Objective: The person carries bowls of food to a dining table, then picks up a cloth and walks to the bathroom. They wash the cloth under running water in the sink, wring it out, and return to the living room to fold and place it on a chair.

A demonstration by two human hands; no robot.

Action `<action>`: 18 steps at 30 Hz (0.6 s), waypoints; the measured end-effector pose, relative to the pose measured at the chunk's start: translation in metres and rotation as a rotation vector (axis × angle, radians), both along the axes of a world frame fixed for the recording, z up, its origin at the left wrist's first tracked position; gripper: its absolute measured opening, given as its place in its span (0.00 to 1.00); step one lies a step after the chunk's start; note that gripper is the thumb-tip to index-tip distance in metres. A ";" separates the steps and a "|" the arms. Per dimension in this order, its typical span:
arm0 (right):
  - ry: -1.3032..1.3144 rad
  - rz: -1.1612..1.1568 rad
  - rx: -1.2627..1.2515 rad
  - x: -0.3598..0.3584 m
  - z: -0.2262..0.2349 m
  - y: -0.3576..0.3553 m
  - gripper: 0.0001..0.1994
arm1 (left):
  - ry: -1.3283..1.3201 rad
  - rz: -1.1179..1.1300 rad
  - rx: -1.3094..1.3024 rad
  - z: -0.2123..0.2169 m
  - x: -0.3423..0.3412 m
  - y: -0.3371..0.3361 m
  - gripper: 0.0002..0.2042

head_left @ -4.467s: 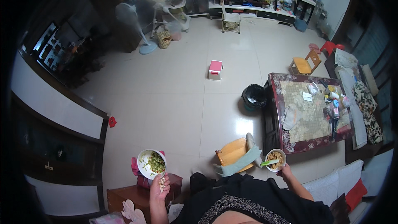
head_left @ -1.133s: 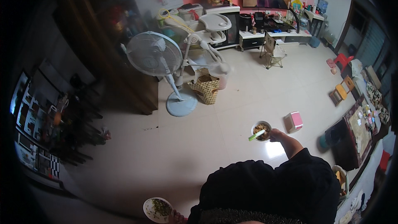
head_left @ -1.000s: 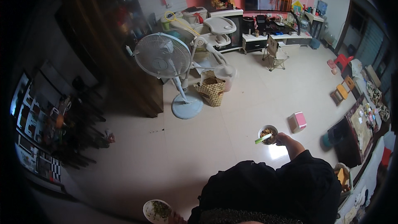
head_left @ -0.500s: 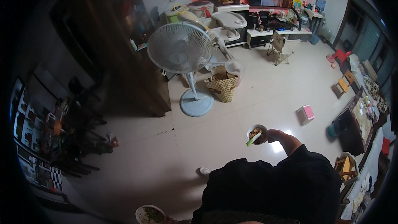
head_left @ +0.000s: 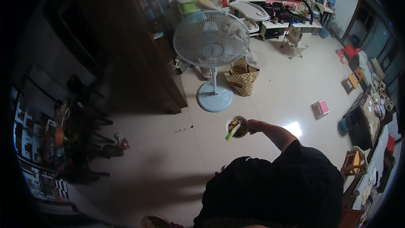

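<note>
Out in front of me, my right hand (head_left: 255, 126) grips the side of a round bowl (head_left: 228, 125) with a pale rim. Brownish, chunky food (head_left: 234, 123) fills it. Across the food and over the near rim lies a long white-and-green piece (head_left: 233, 132), whose kind I cannot make out. At the lower edge, my left hand (head_left: 175, 225) is mostly cut off; its fingers are at the rim of a pale round dish (head_left: 145, 219) with food remains. The dish is dim and partly outside the picture.
A standing fan (head_left: 214, 95) and a patterned bag (head_left: 244, 78) stand ahead. Left are a dark wooden partition (head_left: 168, 88) and a cluttered table with dark chairs (head_left: 95, 133). To the right are a pink-and-white box (head_left: 320, 109), a low table (head_left: 363, 122) and small wooden chairs (head_left: 353, 80).
My right hand and the bowl have moved left in the view. The fan and partition have shifted right, and the fan looks larger. The left-hand dish sits lower.
</note>
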State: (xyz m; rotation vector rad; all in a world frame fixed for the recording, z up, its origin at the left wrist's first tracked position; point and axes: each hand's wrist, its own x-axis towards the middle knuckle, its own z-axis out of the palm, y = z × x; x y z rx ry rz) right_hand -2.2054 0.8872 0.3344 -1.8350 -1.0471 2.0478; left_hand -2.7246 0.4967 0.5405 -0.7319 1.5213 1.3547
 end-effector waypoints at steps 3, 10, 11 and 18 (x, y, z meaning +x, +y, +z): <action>-0.082 -0.041 0.036 -0.076 0.039 0.013 0.06 | -0.073 0.011 -0.016 0.021 -0.048 0.028 0.27; -0.109 -0.209 0.032 -0.172 0.007 -0.007 0.05 | -0.199 0.110 0.341 -0.005 -0.212 0.029 0.25; -0.122 -0.184 0.023 -0.188 0.007 -0.017 0.07 | -0.193 0.139 0.397 0.000 -0.234 0.029 0.25; -0.288 -0.132 -0.051 -0.304 0.011 -0.061 0.06 | -0.339 -0.036 0.385 -0.057 -0.456 -0.022 0.22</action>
